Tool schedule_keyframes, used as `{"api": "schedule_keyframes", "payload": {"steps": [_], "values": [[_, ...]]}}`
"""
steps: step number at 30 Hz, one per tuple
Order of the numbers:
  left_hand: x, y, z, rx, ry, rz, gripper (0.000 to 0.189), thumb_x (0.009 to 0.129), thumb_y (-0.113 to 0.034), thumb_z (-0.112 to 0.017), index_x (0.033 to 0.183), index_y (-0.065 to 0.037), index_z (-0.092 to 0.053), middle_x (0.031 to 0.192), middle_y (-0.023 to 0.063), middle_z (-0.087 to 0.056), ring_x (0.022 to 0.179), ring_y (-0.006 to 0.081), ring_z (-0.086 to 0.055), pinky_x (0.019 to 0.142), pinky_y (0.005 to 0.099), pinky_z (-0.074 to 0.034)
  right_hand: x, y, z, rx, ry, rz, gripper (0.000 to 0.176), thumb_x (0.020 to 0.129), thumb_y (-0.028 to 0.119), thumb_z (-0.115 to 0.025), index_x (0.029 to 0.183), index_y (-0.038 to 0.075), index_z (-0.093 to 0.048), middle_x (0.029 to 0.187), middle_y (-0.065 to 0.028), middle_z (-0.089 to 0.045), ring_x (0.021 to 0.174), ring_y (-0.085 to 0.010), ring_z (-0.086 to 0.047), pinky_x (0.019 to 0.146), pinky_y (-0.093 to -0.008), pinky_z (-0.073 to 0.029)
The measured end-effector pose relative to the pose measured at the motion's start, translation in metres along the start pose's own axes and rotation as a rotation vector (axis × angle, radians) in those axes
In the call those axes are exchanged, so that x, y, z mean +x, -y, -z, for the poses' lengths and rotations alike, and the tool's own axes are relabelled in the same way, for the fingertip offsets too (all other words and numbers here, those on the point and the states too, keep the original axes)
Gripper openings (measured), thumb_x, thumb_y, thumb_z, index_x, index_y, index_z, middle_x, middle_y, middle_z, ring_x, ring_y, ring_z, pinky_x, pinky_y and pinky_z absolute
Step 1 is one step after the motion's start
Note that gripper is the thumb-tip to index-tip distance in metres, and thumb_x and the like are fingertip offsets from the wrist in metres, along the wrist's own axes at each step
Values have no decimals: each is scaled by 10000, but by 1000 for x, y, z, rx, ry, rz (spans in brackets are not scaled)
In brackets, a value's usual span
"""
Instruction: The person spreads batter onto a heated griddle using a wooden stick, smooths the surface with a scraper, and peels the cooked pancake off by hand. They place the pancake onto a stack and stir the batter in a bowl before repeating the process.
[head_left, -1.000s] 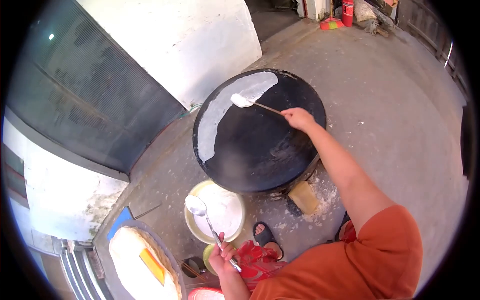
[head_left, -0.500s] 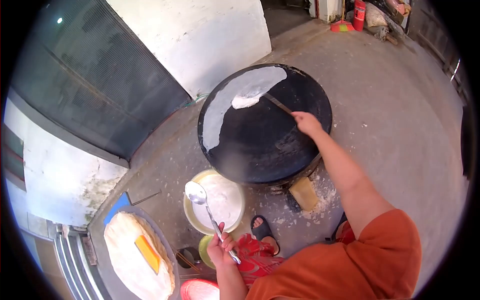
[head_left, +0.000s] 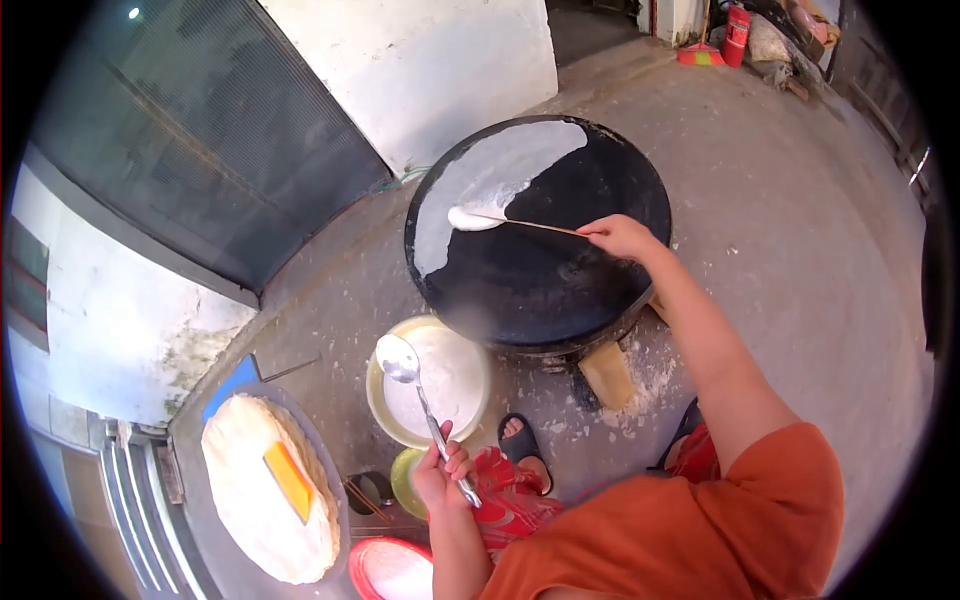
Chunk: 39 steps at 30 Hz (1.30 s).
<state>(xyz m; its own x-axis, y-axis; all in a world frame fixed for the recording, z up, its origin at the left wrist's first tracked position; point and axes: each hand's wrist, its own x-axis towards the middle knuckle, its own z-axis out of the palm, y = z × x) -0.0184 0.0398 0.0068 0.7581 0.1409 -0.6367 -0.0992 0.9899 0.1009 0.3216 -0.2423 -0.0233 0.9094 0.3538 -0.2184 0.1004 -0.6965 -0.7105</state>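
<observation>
My right hand [head_left: 618, 237] grips the end of a long, thin spreader [head_left: 545, 227] over a big round black griddle [head_left: 560, 290]. The spreader's far end touches a mound of white batter [head_left: 472, 218]. Beside the mound, a thin layer of batter [head_left: 500, 160] curves along the griddle's far left side. Closer to my body, my left hand [head_left: 441, 475] is closed round the handle of a metal ladle [head_left: 398, 357]. The ladle's bowl, coated white, hangs above a basin [head_left: 374, 400] of white batter.
At lower left, a stack of thin flatbreads [head_left: 255, 490] carries a yellow scraper [head_left: 289, 482]. A red basin [head_left: 362, 568] and a greenish bowl [head_left: 405, 480] stand near my legs. A tan block [head_left: 606, 376] sits under the griddle's near edge. A white wall [head_left: 440, 75] rises behind.
The spreader and batter mound have moved left and slightly nearer along the griddle, and the spreader now shows its narrow edge. The left hand still holds the ladle over the basin.
</observation>
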Motion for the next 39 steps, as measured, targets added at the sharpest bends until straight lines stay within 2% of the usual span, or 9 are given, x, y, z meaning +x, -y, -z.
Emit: {"api": "schedule_keyframes", "payload": {"steps": [2,4,11,14,20,24,30,33,39], "values": [[-1,0,-1,15,4,-6,321,900,-176,-319,1108,28,-454,659,79,-437,470,125,-366,383,227,-299,-11,-11,2,-5,-70,-48,254,813,205,-501,1042,223,-611,979,-73,-618,869,-240,-598,760,-317,-463],[-2,2,1,33,-2,-12,323,901,-176,-319,1111,30,-452,659,80,-437,470,125,-365,383,228,-299,5,-38,-29,74,-398,-179,266,820,191,-485,1059,211,-601,989,-78,-615,897,-239,-591,773,-318,-458],[-3,1,-2,59,-15,-27,322,886,-163,-347,1099,41,-475,636,51,-437,456,97,-367,387,213,-306,-6,4,-34,71,20,49,254,819,196,-505,1052,196,-607,988,-68,-617,904,-226,-589,779,-304,-452],[-4,1,1,61,-7,-32,324,889,-167,-345,1105,38,-473,643,51,-435,460,98,-364,389,212,-306,1,-11,-53,22,-242,-64,247,823,202,-501,1043,223,-611,981,-73,-615,894,-244,-586,784,-314,-451],[-2,-5,8,17,71,12,329,907,-184,-313,1132,21,-438,677,80,-440,490,126,-370,397,227,-310,-24,16,-47,89,60,53,248,811,208,-518,1040,216,-613,964,-86,-617,884,-244,-585,770,-312,-449],[-3,-2,6,56,49,-18,331,893,-169,-332,1113,33,-474,651,50,-430,469,101,-364,391,217,-307,-21,14,-80,47,-123,23,245,808,226,-521,1034,223,-617,965,-81,-617,901,-240,-583,768,-308,-449],[-5,-8,12,31,95,3,320,908,-184,-317,1124,16,-443,681,80,-442,496,124,-369,395,224,-312,-61,40,-58,-194,-64,67,241,795,242,-537,1021,258,-619,960,-62,-615,899,-250,-574,762,-318,-458],[-6,-11,17,22,91,-2,319,910,-184,-314,1129,13,-436,685,79,-438,498,122,-366,397,222,-310,-68,13,-57,-88,-325,-40,242,809,226,-515,1028,239,-617,951,-76,-620,887,-252,-580,766,-319,-453],[-8,-15,23,51,116,6,318,910,-179,-317,1140,16,-418,687,74,-430,496,121,-361,399,218,-307,-88,3,-107,64,-98,75,266,822,232,-482,1055,183,-602,937,-120,-616,876,-274,-582,766,-320,-446]]}}
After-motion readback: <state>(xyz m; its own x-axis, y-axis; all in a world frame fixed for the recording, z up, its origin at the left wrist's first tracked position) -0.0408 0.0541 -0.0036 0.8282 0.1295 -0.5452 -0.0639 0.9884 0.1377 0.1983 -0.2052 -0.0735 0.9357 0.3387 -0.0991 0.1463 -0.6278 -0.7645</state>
